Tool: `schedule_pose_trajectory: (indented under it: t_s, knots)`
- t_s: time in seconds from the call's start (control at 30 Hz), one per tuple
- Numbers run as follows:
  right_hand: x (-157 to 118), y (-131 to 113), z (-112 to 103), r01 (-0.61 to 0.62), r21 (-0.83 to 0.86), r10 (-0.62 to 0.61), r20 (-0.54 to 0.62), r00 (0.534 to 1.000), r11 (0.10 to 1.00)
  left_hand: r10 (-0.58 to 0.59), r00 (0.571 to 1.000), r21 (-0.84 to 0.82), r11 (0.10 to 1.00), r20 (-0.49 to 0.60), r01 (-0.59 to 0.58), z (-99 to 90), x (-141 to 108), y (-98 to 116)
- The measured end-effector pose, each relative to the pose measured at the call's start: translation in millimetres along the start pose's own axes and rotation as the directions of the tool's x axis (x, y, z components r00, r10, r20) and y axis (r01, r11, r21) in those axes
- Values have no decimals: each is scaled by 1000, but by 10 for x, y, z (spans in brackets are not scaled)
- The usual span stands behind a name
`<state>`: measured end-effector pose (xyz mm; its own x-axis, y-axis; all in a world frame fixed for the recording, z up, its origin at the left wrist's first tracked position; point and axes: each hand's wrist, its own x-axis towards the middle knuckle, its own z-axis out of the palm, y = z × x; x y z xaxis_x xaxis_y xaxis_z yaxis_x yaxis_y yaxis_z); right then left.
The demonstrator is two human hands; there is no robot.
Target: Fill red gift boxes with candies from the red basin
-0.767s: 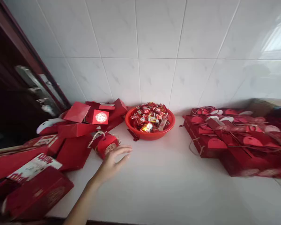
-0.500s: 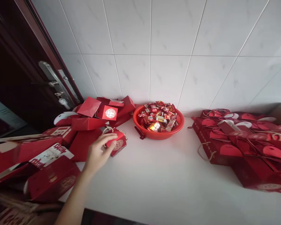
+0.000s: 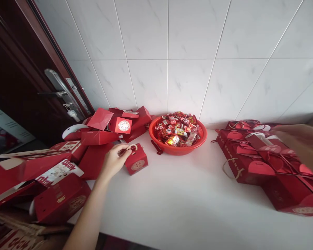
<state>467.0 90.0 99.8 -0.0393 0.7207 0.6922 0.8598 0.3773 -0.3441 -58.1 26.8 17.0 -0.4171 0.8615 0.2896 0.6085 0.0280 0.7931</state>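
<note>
As left hand (image 3: 116, 159) pinches cord (image 3: 134, 146), box (image 3: 137, 161) below, candies (image 3: 179, 132) beyond

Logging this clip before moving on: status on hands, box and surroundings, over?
Left hand: pinching small red box by cord handle. Right hand: probably the blur at right edge, grip unclear. Dark red strip between box and red bowl.

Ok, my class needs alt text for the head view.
A left hand holds the cord handle of a small red box at a white counter. A red bowl of sweets stands beyond, with red boxes either side.
</note>
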Motion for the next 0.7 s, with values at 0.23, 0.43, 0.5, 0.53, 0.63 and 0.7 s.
schedule_pose_trajectory:
  t_s: [0.23,0.43,0.5,0.53,0.63,0.7]
  knots:
    - [-148,-1169,669,50,586,-418,513,750,809,83,941,-354,934,327,40,481,-273,548]
    - [-388,-1448,1149,115,587,-516,582,629,801,36,836,-622,686,547,377,719,-274,832]
    - [-427,-1432,1197,136,559,-510,596,620,818,33,828,-677,594,560,435,776,-231,851]
    - [-439,-1420,1200,148,556,-516,596,615,818,43,834,-699,569,551,432,795,-212,852]
    - [-467,-1388,1163,178,565,-543,585,602,806,121,845,-701,626,520,342,794,-184,840]
    - [-493,-1382,1133,195,561,-549,579,603,805,183,822,-610,758,540,232,750,-197,834]
